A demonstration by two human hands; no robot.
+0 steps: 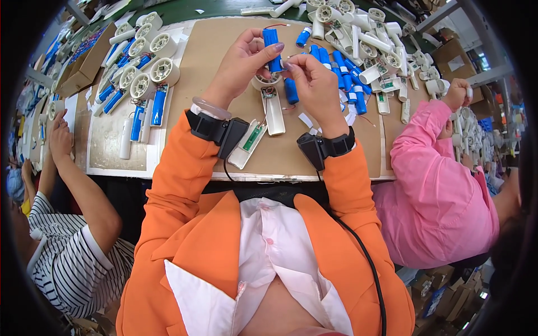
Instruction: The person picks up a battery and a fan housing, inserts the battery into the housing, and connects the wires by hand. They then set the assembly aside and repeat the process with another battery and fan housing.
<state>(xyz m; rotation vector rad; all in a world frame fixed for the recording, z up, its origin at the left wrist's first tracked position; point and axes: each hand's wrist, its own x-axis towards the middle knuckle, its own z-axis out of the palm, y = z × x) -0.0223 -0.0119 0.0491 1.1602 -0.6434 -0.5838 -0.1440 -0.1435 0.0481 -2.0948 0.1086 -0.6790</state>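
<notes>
My left hand [246, 59] grips a blue cylindrical battery pack [270, 39], held upright above the table, a thin red wire at its top. The fingers of my right hand [314, 84] are pinched together at the pack's lower end; what lies between them is too small to make out. Below my hands lies an open white plastic housing [273, 112] with a round head, partly hidden by my fingers. Closer to me is a white half-shell [242, 157] carrying a green circuit board [253, 138]. Another blue battery [291, 91] stands beside my right fingers.
Blue batteries [350, 78] and white housings [370, 50] are heaped at right. More round-headed housings [162, 71] stand at left near a cardboard box [84, 64]. Paper scraps [350, 116] lie right of my right hand. People in a striped shirt [84, 246] and pink sleeves [431, 185] sit either side.
</notes>
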